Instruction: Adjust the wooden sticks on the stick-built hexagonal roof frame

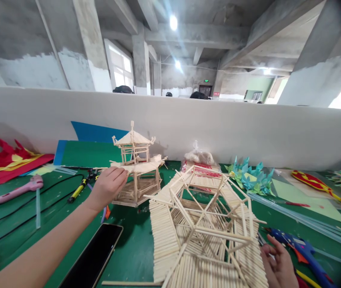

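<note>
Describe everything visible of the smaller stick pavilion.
The smaller pavilion is built of thin, pale sticks that look wooden. It stands upright on the green table in two open-framed tiers: a peaked roof with a finial and upturned corners above, a wider lower roof on posts below. Fingers of the left hand meet the lower roof's left side; how firmly is unclear. Its far side is mostly hidden.

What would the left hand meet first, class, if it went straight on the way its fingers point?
The left hand would likely meet the small stick pavilion, at its lower roof; the fingertips look right beside or on that edge, depth being unclear.
</note>
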`<state>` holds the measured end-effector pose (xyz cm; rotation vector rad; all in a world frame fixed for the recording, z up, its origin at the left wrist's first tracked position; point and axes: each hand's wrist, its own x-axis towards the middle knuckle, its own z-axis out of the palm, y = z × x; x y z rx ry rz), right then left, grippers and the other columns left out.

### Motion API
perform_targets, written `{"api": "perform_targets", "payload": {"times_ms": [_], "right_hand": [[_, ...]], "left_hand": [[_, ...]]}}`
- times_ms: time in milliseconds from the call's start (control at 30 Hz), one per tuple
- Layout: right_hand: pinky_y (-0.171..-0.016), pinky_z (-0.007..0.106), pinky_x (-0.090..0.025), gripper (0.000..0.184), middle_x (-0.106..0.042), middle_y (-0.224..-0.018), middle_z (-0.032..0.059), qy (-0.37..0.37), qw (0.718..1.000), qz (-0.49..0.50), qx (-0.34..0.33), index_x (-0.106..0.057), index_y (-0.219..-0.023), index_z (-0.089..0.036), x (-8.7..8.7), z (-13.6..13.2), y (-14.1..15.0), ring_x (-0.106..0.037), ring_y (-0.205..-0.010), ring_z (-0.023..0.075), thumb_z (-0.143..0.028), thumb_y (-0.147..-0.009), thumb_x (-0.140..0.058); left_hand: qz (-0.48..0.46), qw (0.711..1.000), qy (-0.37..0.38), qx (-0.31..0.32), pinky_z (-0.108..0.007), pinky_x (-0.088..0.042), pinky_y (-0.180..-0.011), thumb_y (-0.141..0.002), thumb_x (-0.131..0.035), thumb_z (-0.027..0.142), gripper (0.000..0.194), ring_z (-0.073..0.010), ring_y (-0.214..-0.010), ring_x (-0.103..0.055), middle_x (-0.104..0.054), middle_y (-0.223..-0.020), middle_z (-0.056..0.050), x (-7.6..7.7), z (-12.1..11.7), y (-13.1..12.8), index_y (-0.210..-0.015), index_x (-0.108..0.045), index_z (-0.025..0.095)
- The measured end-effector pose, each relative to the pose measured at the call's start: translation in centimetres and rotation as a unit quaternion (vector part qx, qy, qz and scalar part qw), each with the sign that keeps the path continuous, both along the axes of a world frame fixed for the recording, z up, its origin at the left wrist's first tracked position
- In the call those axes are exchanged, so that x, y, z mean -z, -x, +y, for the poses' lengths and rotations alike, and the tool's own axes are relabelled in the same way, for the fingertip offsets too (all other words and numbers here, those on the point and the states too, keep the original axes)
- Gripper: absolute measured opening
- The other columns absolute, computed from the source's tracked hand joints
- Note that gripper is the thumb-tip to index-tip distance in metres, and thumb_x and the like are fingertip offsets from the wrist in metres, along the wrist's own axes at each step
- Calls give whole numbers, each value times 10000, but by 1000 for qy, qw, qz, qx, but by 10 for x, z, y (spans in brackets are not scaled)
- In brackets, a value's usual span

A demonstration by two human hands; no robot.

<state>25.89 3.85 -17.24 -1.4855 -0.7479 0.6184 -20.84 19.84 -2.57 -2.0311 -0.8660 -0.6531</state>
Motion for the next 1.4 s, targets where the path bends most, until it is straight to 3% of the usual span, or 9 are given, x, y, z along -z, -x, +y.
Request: {"api": "perform_targets", "payload": {"times_ms": [433, 667, 733, 900, 1200, 1400], "right_hand": [[-547, 267, -480, 704, -515, -776, 24, 6, 1000, 3, -18, -418, -1119, -138, -1, -1, 3, -571, -625, 176, -500, -579, -689], [-510, 274, -457, 654, -508, -753, 14, 2, 1000, -25, -18, -426, -1111, -143, -4, -2, 6, -547, -565, 166, -506, -615, -652], [-513, 283, -455, 683, -510, -754, 21, 12, 999, -22, -26, -426, -1112, -130, -6, -3, 9, -542, -564, 170, -521, -601, -656], [-500, 250, -407, 592, -481, -775, 4, -27, 996, -75, 27, -424, -1178, -159, -15, -5, 25, -503, -553, 136, -518, -725, -552], [-485, 237, -413, 564, -476, -811, 3, -14, 998, -59, -13, -401, -1179, -165, -16, -7, 23, -487, -539, 118, -493, -747, -555], [-522, 250, -419, 531, -488, -803, -4, -12, 998, -67, 1, -402, -1189, -167, -16, -6, 26, -481, -545, 121, -467, -774, -539]], "left_hand": [[21, 999, 6, 38, -381, -516, -765, -874, -530, 231, 169, -177, -873, -599, -599, -996, -50, 18, -10, 12, -1012, -563, 139], [23, 999, 5, 34, -386, -515, -772, -870, -535, 226, 177, -181, -889, -594, -592, -1013, -53, 20, -5, 12, -1024, -559, 142], [24, 999, 3, 30, -383, -516, -769, -870, -536, 227, 177, -180, -886, -594, -592, -1011, -52, 21, -3, 10, -1024, -559, 143], [35, 999, 12, 16, -368, -519, -749, -873, -533, 232, 168, -171, -860, -597, -596, -990, -48, 28, 0, 6, -1011, -562, 141], [38, 998, 42, -9, -376, -510, -765, -881, -517, 249, 175, -177, -883, -588, -587, -1015, -56, 47, 3, 13, -1019, -557, 149], [23, 996, 56, -69, -398, -495, -779, -883, -504, 300, 256, -208, -944, -567, -561, -1085, -75, 51, -10, 19, -1097, -525, 162]]}}
